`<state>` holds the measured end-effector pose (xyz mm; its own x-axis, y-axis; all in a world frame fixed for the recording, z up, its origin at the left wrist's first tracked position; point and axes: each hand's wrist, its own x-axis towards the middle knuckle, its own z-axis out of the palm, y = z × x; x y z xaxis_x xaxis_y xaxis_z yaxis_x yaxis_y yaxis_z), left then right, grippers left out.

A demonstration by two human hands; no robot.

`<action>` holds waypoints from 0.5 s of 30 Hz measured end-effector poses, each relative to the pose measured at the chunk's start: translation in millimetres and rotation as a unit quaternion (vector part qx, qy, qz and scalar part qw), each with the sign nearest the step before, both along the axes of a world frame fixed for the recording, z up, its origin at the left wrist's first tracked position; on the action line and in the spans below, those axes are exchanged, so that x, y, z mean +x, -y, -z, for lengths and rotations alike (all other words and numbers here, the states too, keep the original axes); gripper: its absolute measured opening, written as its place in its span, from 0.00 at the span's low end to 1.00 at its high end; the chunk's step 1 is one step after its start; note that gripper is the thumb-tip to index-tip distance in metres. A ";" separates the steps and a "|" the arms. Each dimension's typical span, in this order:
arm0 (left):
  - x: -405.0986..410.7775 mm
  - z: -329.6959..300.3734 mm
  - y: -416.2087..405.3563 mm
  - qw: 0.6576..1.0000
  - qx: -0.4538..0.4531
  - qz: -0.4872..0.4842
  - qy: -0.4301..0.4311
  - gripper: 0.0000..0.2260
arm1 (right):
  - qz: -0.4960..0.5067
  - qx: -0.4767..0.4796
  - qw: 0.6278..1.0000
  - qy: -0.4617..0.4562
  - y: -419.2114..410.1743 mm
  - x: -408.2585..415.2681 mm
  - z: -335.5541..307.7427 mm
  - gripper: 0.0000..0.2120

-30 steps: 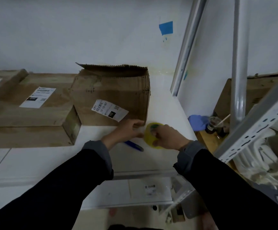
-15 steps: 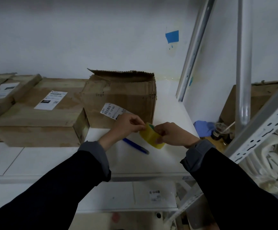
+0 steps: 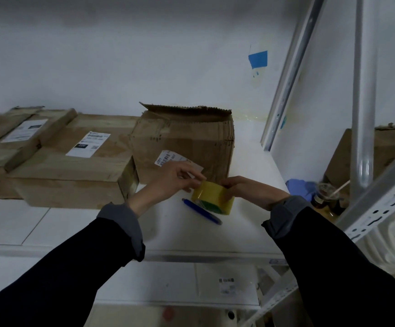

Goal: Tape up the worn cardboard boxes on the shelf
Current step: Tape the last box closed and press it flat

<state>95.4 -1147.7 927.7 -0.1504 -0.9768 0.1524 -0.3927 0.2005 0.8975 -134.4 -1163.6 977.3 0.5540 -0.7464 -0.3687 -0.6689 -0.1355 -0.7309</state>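
Tape roll (image 3: 213, 197) had been lifted off the shelf (image 3: 250, 166), turned edge-up before the worn box (image 3: 187, 140). Right hand (image 3: 246, 188) gripped it; left hand (image 3: 175, 177) pinched its rim, probably seeking the tape end.

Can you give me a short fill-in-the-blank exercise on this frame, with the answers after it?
1. The right hand grips a roll of tape whose colour is ____.
2. The left hand's fingers pinch at the roll's ____ edge.
3. On the shelf just below the roll lies a ____ pen.
4. The worn box behind the hands has a torn, ____ top.

Missing words: yellow; left; blue; open
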 end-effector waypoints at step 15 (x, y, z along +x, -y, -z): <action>16.8 -7.7 1.3 0.989 0.035 0.098 0.106 0.05 | 0.028 0.019 0.999 0.025 8.5 10.1 -1.6 0.17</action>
